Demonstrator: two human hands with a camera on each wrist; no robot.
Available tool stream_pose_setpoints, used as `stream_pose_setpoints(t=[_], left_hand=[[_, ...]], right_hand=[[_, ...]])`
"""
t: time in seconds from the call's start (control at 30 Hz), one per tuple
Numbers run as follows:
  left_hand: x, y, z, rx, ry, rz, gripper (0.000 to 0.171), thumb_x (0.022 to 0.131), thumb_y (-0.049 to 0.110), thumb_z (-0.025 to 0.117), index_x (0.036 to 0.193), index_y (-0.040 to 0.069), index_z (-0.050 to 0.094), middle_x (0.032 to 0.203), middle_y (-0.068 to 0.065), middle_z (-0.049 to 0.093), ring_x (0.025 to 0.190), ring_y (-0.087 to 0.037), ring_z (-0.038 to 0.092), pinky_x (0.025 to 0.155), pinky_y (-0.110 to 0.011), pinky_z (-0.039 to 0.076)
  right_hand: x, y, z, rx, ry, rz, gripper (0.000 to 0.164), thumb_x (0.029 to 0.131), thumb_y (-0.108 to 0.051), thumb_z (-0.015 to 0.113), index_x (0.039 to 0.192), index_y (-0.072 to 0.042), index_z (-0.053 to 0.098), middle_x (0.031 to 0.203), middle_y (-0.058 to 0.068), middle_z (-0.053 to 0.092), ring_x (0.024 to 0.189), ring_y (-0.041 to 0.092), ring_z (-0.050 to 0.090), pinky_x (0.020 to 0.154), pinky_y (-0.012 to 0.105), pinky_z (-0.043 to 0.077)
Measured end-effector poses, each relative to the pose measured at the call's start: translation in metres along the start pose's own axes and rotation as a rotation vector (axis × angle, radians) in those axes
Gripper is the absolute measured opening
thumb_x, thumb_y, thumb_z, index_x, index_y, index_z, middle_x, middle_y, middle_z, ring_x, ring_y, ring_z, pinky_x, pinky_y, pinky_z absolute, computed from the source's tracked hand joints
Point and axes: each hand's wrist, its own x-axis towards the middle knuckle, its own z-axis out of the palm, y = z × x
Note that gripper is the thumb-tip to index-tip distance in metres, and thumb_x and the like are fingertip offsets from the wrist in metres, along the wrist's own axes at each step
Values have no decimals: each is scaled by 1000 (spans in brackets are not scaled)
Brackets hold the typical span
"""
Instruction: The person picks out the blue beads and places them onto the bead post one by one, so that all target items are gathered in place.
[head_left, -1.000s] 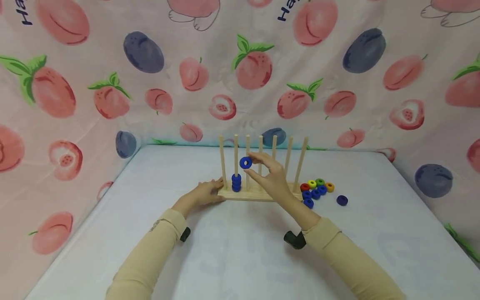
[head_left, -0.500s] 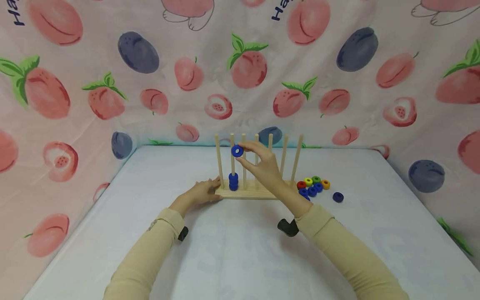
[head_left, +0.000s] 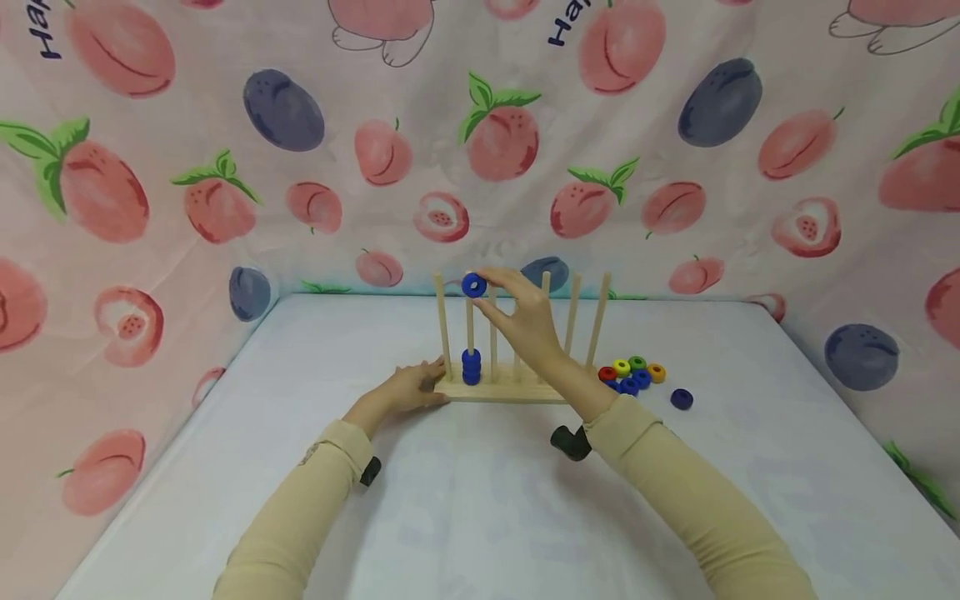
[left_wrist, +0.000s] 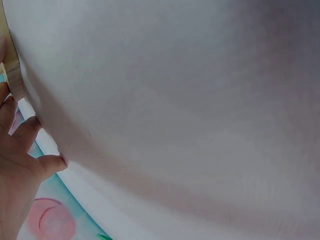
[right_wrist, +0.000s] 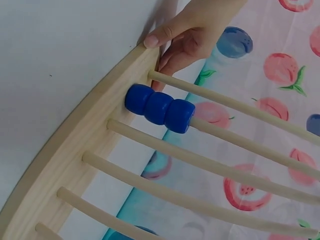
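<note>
Between thumb and fingertips my right hand (head_left: 525,321) pinches a blue ring (head_left: 474,285), its hole facing the head camera. In that view the ring overlaps the top of the second peg (head_left: 470,321) from the left. Lower on this peg sit three stacked blue rings (right_wrist: 159,108), down against the wooden base (right_wrist: 65,135) of the peg stand. My left hand (head_left: 408,387) grips the base's left end, thumb at the front edge and fingers behind, as the right wrist view shows (right_wrist: 192,37). The right hand hides parts of the middle pegs.
Right of the stand lies a loose cluster of rings: red (head_left: 607,374), yellow (head_left: 621,367), green (head_left: 637,363), orange (head_left: 657,372) and several blue (head_left: 630,386). A dark purple ring (head_left: 682,399) lies apart. Fruit-print cloth (head_left: 495,192) hangs behind the white table (head_left: 450,500).
My right hand has carried the blue ring left and upward, from near the third peg to the top of the second. The left hand stays on the base.
</note>
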Motion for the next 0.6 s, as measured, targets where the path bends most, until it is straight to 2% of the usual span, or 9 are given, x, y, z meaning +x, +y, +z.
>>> stream_pose_setpoints(t=[0.23,0.47,0.6], left_hand=[[0,-2,1,19,3,9,62,91,32,62,143,8,38,155,-6,23,143,-37,20,113,-64,4],[0,-1,0,22,0,1,63,90,32,62,144,8,38,155,-8,23,143,-37,20,113,-64,5],[1,0,1,32,5,18,63,90,32,63,143,6,39,155,-9,24,142,-39,22,112,-65,7]], right_hand=[[8,2,1,-33,-1,-11,35,79,-2,73,113,4,65,113,18,67,98,29,64,88,38,53],[18,5,-1,-62,-53,-19,35,80,-4,73,113,5,64,113,20,67,102,31,63,92,40,51],[23,7,-2,-84,-95,-3,35,81,-6,72,113,6,63,111,19,67,104,30,63,92,38,51]])
